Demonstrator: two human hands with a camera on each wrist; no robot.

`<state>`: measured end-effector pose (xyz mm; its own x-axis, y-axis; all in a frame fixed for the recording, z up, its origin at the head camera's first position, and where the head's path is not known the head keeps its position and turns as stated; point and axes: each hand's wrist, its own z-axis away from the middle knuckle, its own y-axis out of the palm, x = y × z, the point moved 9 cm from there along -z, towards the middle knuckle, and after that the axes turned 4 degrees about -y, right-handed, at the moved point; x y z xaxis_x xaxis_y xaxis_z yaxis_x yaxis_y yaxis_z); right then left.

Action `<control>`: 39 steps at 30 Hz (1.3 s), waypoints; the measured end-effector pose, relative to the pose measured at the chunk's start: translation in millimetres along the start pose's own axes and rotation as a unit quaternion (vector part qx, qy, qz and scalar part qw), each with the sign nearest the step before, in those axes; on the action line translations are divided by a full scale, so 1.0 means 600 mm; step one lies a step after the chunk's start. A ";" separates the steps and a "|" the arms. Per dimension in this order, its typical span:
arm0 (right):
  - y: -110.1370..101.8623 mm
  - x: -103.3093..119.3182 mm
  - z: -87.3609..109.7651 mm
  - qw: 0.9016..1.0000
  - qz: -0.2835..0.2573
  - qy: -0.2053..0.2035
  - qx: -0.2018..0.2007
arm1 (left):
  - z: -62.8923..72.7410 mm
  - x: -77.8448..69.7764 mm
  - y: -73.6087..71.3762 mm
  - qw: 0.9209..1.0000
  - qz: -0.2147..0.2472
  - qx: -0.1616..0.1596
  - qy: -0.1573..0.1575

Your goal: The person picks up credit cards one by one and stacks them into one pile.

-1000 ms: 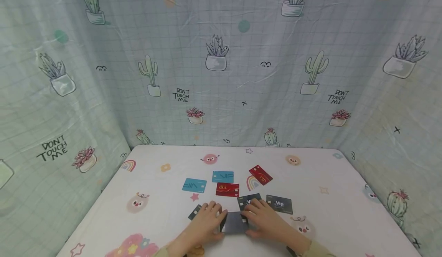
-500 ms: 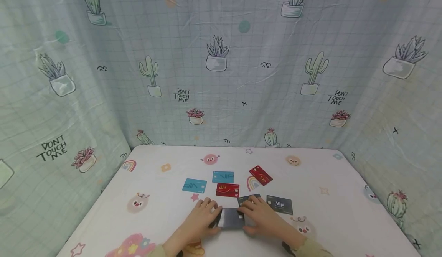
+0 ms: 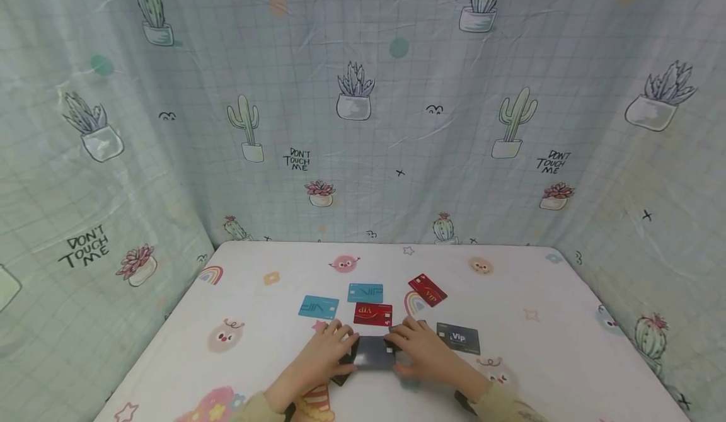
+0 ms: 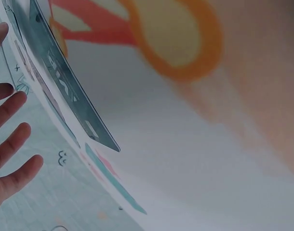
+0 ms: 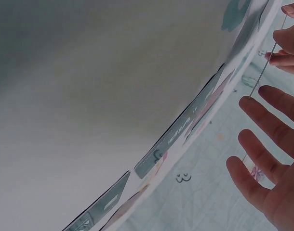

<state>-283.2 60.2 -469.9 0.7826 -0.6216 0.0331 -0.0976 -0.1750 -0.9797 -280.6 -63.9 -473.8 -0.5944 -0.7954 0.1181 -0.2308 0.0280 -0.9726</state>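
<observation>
Between my two hands, in the head view, a dark, thin card (image 3: 372, 353) is held by its two short ends; a small pale square shows near its right end. My left hand (image 3: 326, 351) grips the left end with thumb and fingers. My right hand (image 3: 428, 354) pinches the right end. In the right wrist view the held card (image 5: 266, 67) appears edge-on as a thin line, raised off the table, with right fingertips (image 5: 250, 103) against it. Another dark card (image 4: 70, 86) lies below my left hand, mostly covered by it in the head view.
On the white patterned table (image 3: 272, 321) lie two blue VIP cards (image 3: 319, 307), two red VIP cards (image 3: 372, 314) and a dark Vip card (image 3: 458, 338) right of my right hand. Another dark card sits partly behind the right hand. A cactus-print curtain (image 3: 397, 201) encloses the table.
Both hands have moved the dark card slightly away from me and to the left. The dark card beneath my left hand now peeks out on the hand's near side. Other cards stay put.
</observation>
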 end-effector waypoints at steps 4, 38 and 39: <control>0.006 -0.006 -0.008 1.000 0.001 0.011 0.014 | -0.002 0.008 0.002 1.000 0.012 0.010 -0.007; 0.028 -0.029 -0.050 0.998 -0.001 0.056 0.029 | -0.024 0.040 0.014 1.000 0.003 -0.024 0.000; 0.028 -0.029 -0.051 0.998 0.001 0.055 0.029 | -0.024 0.040 0.014 1.000 0.003 -0.024 0.001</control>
<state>-317.2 44.5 -480.7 0.7103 -0.7021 0.0504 -0.0608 -0.1325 -0.9893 -308.1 -74.3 -476.2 -0.5982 -0.7934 0.1121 -0.2638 0.0629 -0.9625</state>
